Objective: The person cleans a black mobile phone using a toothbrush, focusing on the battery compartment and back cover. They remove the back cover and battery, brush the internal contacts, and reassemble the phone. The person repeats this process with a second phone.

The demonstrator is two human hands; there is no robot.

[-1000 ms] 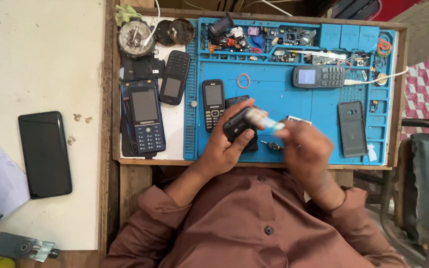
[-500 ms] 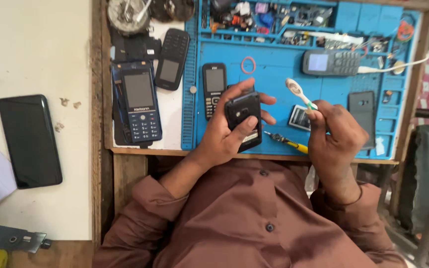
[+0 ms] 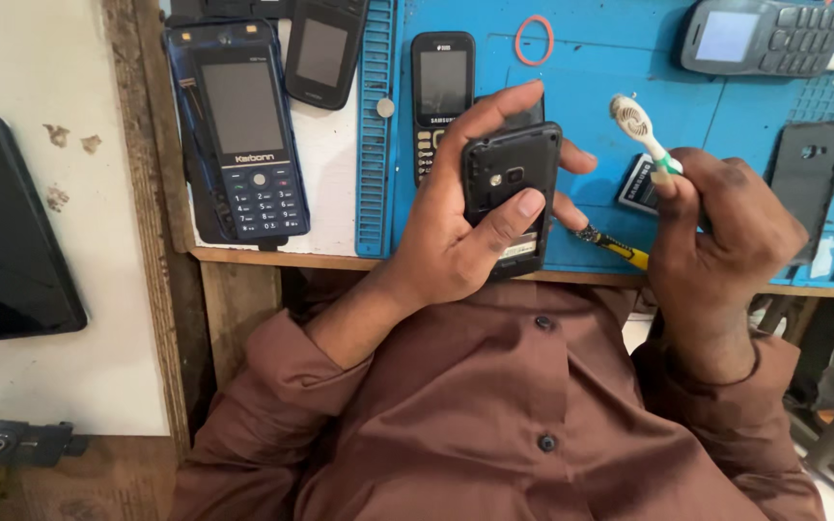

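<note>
My left hand [image 3: 456, 222] grips a small black phone [image 3: 509, 188] with its back facing up, the thumb lying across its lower half. My right hand [image 3: 716, 232] holds a white and green toothbrush [image 3: 641, 130] upright, with the bristle head above the fingers and apart from the phone. A yellow-handled screwdriver [image 3: 615, 246] lies on the blue work mat [image 3: 591, 68] between the two hands. A flat phone battery [image 3: 639, 185] lies just behind my right hand.
On the mat lie a black keypad phone [image 3: 439, 96], a pink rubber ring [image 3: 534, 40], a grey keypad phone [image 3: 760, 37] and a dark back cover [image 3: 805, 174]. To the left sit a blue keypad phone [image 3: 243, 130] and a black smartphone [image 3: 7, 227].
The view has come closer to the bench. My right hand drew the toothbrush away from the phone and now holds it upright to the right. My left hand keeps the phone.
</note>
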